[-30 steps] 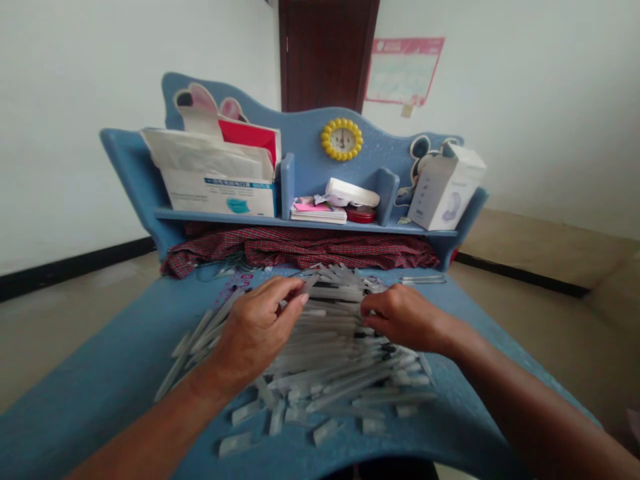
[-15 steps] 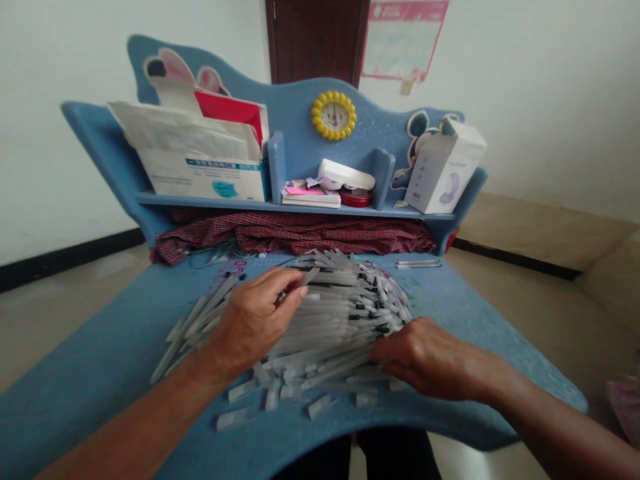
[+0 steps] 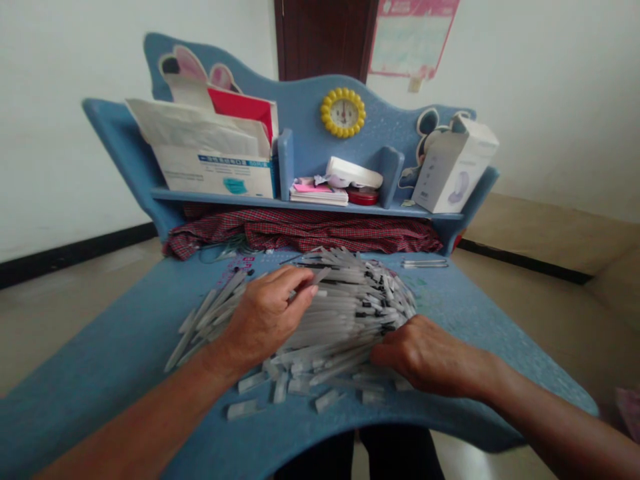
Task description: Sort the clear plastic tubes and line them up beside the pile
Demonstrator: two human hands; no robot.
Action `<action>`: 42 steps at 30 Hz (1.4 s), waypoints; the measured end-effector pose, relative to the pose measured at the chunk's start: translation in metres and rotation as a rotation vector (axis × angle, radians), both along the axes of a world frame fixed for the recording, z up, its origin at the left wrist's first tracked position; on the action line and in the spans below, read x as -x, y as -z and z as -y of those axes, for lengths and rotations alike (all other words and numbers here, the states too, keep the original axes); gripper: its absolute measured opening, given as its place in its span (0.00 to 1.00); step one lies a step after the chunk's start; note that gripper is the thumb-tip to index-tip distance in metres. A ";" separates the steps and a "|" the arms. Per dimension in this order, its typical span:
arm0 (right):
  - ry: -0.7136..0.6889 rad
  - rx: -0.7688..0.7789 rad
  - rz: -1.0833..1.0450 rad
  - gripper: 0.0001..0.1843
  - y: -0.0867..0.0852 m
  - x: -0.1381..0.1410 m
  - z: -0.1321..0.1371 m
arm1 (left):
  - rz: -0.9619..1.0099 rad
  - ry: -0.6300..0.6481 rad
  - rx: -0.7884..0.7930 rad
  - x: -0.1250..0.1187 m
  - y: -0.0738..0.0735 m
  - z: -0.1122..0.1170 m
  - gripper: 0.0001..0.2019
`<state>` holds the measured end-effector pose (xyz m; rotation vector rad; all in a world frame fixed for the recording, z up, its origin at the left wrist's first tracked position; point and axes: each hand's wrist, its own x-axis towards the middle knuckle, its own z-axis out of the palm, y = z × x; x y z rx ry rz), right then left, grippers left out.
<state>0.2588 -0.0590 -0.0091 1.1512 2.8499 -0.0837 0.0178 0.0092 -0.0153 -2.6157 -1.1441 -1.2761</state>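
A big heap of clear plastic tubes with dark tips lies on a blue desk. My left hand rests on the heap's left side, fingers pinched on one tube near the top. My right hand sits at the heap's near right edge with its fingers curled down among the tubes; what they grip is hidden. Several short clear caps lie loose at the front of the heap.
A blue shelf at the desk's back carries a white box with papers, small books, a red tin, a white carton and a yellow clock. Plaid cloth lies under it. The desk's front edge curves inward.
My right hand has drawn back from the middle of the heap to its near right edge. The left hand has stayed on the heap, still pinching a tube.
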 end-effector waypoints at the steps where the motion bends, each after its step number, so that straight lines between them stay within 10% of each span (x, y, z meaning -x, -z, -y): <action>1: -0.008 -0.003 0.016 0.11 0.000 0.001 0.000 | -0.004 -0.002 -0.004 0.000 0.000 0.000 0.09; 13: 0.023 0.072 -0.139 0.09 -0.003 -0.005 -0.002 | -0.014 -0.015 0.013 0.000 0.001 0.001 0.08; 27: 0.213 0.466 -1.103 0.04 -0.022 0.010 -0.037 | -0.057 0.052 -0.190 -0.001 0.003 0.005 0.06; 42: 0.041 0.169 -1.100 0.06 -0.019 0.029 -0.058 | -0.168 0.103 -0.210 0.001 0.003 0.010 0.06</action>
